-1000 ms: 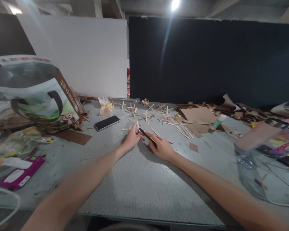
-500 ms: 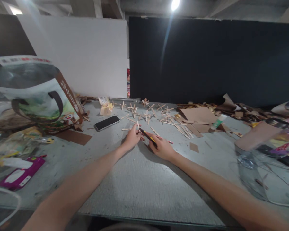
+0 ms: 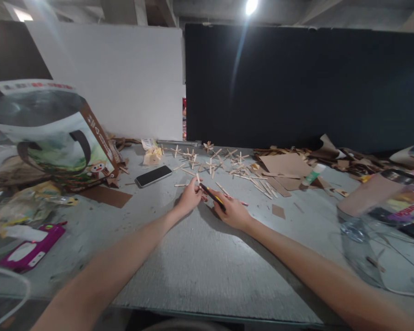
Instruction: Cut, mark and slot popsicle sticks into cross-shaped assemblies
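My left hand point(image 3: 189, 198) is closed around a small wooden craft stick point(image 3: 198, 177), whose pale end pokes up past the fingertips. In my right hand point(image 3: 235, 213) is a black and yellow utility knife point(image 3: 213, 196), its front end slanting up-left to the stick. Whether the blade touches the wood is too small to tell. Just beyond both hands, several crossed craft sticks point(image 3: 210, 164) lie on the grey table point(image 3: 193, 266). More loose craft sticks point(image 3: 262, 187) rest to the right of them.
A black phone point(image 3: 153, 176) lies left of my hands, with a printed bag point(image 3: 69, 147) and purple device point(image 3: 32, 248) farther left. To the right are cardboard pieces point(image 3: 281, 164), a glue stick point(image 3: 313, 174), a small cardboard square point(image 3: 278, 211) and a pinkish bottle point(image 3: 372, 191).
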A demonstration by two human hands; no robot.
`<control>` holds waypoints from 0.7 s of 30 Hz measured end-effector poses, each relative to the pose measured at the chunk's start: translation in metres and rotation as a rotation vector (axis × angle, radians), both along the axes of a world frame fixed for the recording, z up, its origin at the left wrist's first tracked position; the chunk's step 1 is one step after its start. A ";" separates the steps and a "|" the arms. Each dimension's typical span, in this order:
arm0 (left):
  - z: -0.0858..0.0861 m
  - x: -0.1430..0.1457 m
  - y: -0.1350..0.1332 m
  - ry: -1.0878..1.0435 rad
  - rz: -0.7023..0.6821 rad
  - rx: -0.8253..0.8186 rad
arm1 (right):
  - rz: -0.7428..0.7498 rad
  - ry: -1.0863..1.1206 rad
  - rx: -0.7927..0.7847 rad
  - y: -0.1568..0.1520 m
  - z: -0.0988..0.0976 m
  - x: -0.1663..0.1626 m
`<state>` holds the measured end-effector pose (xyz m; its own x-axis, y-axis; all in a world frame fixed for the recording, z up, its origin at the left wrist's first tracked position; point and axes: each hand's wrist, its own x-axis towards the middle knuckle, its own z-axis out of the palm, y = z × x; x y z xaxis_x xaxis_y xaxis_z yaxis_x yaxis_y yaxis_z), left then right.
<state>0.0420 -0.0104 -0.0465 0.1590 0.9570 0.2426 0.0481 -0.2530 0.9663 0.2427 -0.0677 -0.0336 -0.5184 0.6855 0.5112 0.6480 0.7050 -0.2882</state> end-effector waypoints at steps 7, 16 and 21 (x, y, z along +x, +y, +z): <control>0.000 -0.001 0.001 0.012 -0.001 -0.005 | -0.014 -0.029 -0.032 0.002 -0.002 0.001; -0.001 -0.001 0.002 0.006 -0.004 -0.009 | -0.024 -0.029 -0.029 0.002 -0.004 0.001; -0.001 -0.001 0.001 0.001 -0.007 -0.008 | -0.016 -0.017 -0.024 0.002 -0.003 0.001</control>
<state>0.0412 -0.0091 -0.0476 0.1656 0.9579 0.2344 0.0475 -0.2452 0.9683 0.2434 -0.0655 -0.0370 -0.5163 0.7056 0.4853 0.6639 0.6877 -0.2937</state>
